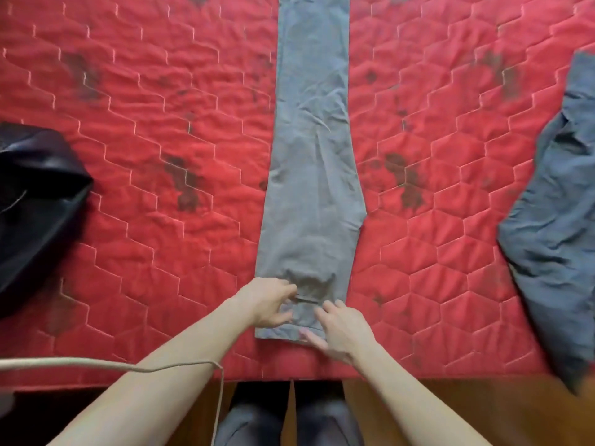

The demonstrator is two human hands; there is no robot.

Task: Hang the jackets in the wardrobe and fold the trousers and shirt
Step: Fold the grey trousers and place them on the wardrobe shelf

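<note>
Grey trousers [314,149], a matte woven cloth with light creases, lie folded lengthwise into one long strip down the middle of the bed, waist end nearest the person, legs running off the top of the view. The strip is narrow at the far end and widens toward the waist.

The left hand [270,304] rests on the waistband's left part, fingers curled and pinching a fold of cloth near a dark slit. The right hand [338,329] lies flat on the waistband's right part, fingers straight and spread, pressing and gripping nothing.

The surface is a red quilted bedspread [161,220] stitched in pale hexagons, wrinkled, with dark blotches scattered over it. Its near edge ends just below the waistband; past it are brown wood and the person's grey-clad legs [289,420].

A black, smooth, slightly glossy garment [35,201] sits bunched at the left edge. A blue-grey crumpled garment [557,226] lies at the right edge, overhanging the near edge. Both are well apart from the trousers, with bare quilt on either side. A pale cord [112,365] crosses the lower left over the left forearm.
</note>
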